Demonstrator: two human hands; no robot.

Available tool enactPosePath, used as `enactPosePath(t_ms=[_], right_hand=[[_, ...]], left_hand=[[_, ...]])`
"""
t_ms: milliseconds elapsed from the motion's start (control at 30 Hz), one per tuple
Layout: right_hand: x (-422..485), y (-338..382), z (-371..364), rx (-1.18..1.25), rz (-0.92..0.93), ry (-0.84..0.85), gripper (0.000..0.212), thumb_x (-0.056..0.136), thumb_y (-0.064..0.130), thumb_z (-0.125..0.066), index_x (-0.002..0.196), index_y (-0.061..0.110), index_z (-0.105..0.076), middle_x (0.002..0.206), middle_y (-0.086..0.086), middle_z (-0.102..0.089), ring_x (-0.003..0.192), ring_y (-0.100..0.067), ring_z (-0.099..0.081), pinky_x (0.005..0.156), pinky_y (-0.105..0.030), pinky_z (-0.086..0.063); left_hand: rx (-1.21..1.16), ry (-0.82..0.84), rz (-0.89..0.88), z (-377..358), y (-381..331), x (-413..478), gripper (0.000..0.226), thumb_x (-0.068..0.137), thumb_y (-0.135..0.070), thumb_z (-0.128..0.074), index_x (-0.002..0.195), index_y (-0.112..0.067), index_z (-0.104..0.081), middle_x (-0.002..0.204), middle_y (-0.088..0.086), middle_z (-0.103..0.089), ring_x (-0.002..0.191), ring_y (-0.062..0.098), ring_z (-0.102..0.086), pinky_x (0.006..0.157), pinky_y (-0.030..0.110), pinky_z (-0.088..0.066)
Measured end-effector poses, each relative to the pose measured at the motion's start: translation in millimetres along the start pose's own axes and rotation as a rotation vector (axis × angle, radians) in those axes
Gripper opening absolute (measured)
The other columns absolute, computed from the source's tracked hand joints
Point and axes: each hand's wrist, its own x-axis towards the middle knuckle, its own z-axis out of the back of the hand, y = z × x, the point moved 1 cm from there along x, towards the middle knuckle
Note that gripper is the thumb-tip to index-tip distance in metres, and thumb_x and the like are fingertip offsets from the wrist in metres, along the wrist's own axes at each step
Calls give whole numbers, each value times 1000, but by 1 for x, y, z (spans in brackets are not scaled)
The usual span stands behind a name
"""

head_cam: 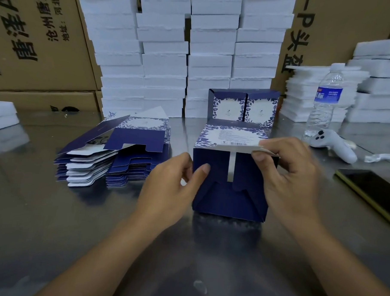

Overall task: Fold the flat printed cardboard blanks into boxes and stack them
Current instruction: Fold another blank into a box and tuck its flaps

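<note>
A dark blue printed box (230,194) stands on the steel table in front of me, its folded bottom flaps facing me. My left hand (174,187) grips its left edge, thumb pressed on the blue face. My right hand (286,174) pinches the white flap at the box's upper right corner. A pile of flat blue-and-white blanks (115,153) lies to the left. Two folded boxes (242,107) stand side by side behind the one I hold.
Tall stacks of white foam trays (185,46) line the back, with more at the right (371,84). A water bottle (325,100), a white controller (332,145) and a dark phone (371,189) lie at the right. Brown cartons (38,40) stand behind left.
</note>
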Motion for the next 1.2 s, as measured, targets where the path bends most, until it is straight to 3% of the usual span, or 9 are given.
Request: enactPosePath(t_ms=[133,267,433,633,833,1033,1200], right_hand=[[-2,-1,0,-13,53,33,7,84,32,-57,85,26,-60,82,-4,-62,82,-30,-55,80,-6,-30],[-4,-2,-1,-4,59,34,5,85,32,-57,83,28,-59,81,-4,-61,81,-31,-54,80,-7,-30],[-3,-3,-2,12,43,25,5,84,34,-57,81,31,-57,80,-2,-58,80,-28,-52,77,-7,-31],[-3,-5,-3,38,-16,38,10,81,39,-58,81,30,-61,82,-2,-61,83,-26,-55,74,-10,-35],[-3,-5,-2,61,-36,60,2,80,43,-58,79,42,-56,83,1,-60,86,-24,-54,73,-14,-37],[-3,-5,-2,57,-35,67,3,80,42,-57,80,40,-57,83,2,-59,86,-21,-53,74,-13,-35],[-4,-6,-2,58,-37,80,2,81,43,-57,81,43,-55,85,4,-60,88,-18,-52,74,-11,-34]], left_hand=[[190,-55,-118,8,-6,1,48,94,-52,-24,64,-17,-35,53,-2,-40,54,26,-43,50,35,-24],[178,-67,-111,8,-7,2,43,98,-42,-32,61,-26,-20,47,-5,-24,48,24,-30,46,29,-17],[230,-65,-120,7,-6,3,43,95,-34,-40,61,-28,-15,45,-6,-18,47,23,-25,44,25,-15],[173,-3,-60,5,0,3,47,92,-51,-37,58,-22,-23,46,-3,-26,50,27,-31,46,34,-18],[184,107,-10,-1,9,3,45,88,-50,-41,70,-9,-45,56,6,-50,60,32,-50,57,42,-39],[130,73,-22,0,7,3,41,91,-38,-53,69,-4,-48,54,12,-53,57,34,-52,56,46,-42],[121,123,56,-2,11,5,48,86,-51,-47,65,-8,-43,55,10,-52,60,32,-55,58,44,-42]])
